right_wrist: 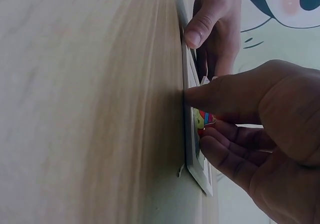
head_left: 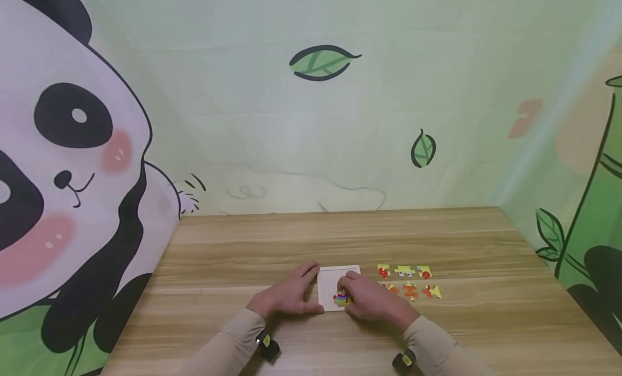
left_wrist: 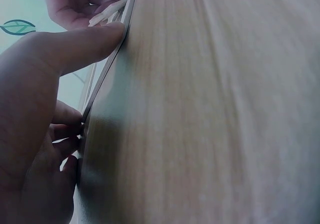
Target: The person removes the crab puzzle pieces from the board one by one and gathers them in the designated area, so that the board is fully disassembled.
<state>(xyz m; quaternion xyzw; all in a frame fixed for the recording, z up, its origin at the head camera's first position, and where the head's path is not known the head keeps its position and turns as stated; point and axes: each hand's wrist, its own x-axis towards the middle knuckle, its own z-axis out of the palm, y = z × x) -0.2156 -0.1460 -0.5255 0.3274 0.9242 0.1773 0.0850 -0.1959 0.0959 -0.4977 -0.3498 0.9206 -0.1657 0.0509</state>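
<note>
A square white puzzle tray (head_left: 330, 281) with a low rim lies on the wooden table. My left hand (head_left: 291, 289) rests against its left side, fingers extended toward the far corner and thumb (left_wrist: 95, 46) pressing at the near corner. Over the tray's right part, my right hand (head_left: 371, 297) has curled fingers and pinches a colourful puzzle piece (right_wrist: 207, 118), mostly covered by the fingers. Its thumb lies at the tray's near rim. In the head view, striped colourful puzzle pieces (head_left: 342, 297) show beside the right fingertips. One piece's pale edge (left_wrist: 107, 13) stands tilted.
Right of the tray, loose yellow and red puzzle pieces (head_left: 404, 270) form a far row. A nearer row holds orange and red pieces (head_left: 410, 291), partly behind the right hand. The wooden table (head_left: 243, 246) meets a wall cloth printed with a panda (head_left: 73, 149) and leaves.
</note>
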